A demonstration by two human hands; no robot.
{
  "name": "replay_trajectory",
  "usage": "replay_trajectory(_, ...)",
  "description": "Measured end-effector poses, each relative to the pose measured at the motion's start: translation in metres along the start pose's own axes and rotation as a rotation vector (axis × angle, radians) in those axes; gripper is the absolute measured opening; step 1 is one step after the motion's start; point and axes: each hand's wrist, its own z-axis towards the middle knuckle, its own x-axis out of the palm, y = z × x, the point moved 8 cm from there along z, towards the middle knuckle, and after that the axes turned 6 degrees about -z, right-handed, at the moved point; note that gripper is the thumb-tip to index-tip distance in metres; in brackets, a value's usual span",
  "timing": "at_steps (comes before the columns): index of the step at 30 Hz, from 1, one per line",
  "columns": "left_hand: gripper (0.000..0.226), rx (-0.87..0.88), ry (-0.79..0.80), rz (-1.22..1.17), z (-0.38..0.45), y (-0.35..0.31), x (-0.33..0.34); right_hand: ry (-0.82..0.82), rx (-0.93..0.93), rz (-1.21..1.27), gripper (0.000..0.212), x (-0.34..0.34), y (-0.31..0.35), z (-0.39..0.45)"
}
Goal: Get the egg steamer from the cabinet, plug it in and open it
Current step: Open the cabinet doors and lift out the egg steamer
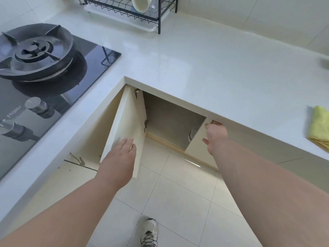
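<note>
The fingers of the left hand point(119, 158) lie flat and loosely spread against the inner face of the left cabinet door point(124, 129), gripping nothing, with the palm pressed near the door's lower free edge; that door stands swung wide out from the corner, its hinges showing along the inner side; the right hand point(214, 134) has its fingers curled over the top edge of the right cabinet door point(196, 139), just under the lip of the counter, thumb hanging apart below, so it holds the door, which stands only partly open; between the two doors the cabinet point(170, 118) shows a grey interior; at its right side, partly hidden behind the right door, a rounded pale object point(192, 134) sits on the cabinet floor, too hidden to tell whether it is the egg steamer; above, the white countertop point(204, 68) carries a gas hob point(35, 56) at the left, a black wire dish rack point(128, 11) at the back, and a folded yellow cloth point(319, 127) at the right edge; below, a shoe point(149, 232) stands on the pale floor tiles point(178, 193).
</note>
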Motion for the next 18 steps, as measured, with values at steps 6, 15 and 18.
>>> replay_trajectory(6,0.043,-0.075,0.033,0.052,0.010,0.007,0.006,0.053,-0.058,-0.227,0.046,0.007,-0.014,0.006)
replay_trajectory(15,0.041,-0.160,0.113,0.112,0.000,-0.019,0.000,0.157,-0.100,-0.391,0.042,-0.029,-0.068,-0.023)
replay_trajectory(18,0.040,-0.150,0.163,0.101,-0.001,-0.045,-0.003,0.196,-0.095,-0.425,0.039,-0.051,-0.084,-0.040)
